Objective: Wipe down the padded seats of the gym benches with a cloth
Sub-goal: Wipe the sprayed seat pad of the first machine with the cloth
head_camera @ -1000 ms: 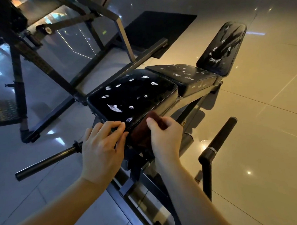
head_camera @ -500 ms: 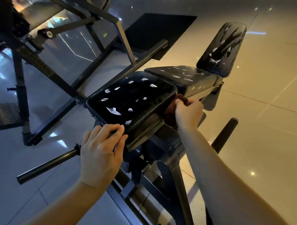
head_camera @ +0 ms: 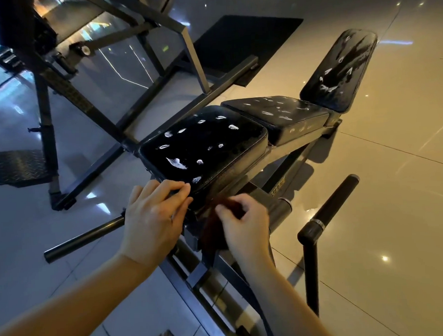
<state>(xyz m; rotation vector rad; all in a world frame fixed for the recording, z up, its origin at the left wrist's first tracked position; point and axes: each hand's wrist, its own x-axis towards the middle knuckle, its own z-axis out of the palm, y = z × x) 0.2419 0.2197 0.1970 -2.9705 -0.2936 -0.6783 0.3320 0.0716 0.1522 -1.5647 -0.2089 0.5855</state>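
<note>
A gym bench stands in front of me with three black pads: a near seat pad (head_camera: 209,148) with white worn patches, a middle pad (head_camera: 276,112) and a tilted back pad (head_camera: 340,68). My left hand (head_camera: 151,219) rests on the near front corner of the seat pad, fingers laid on its edge. My right hand (head_camera: 246,227) grips a dark reddish-brown cloth (head_camera: 213,226) just below the front edge of that pad, against the bench frame. Most of the cloth is hidden by my hand.
Black foot bars stick out left (head_camera: 84,240) and right (head_camera: 329,211) of the bench base. A dark steel rack frame (head_camera: 90,102) stands at the left with a tread plate (head_camera: 20,167). A black mat (head_camera: 240,37) lies behind. Glossy tiled floor (head_camera: 395,211) spreads to the right.
My right hand with the cloth swept along the seat pad's right side, then came back to the front edge beside my left hand. The left hand stayed on the corner.
</note>
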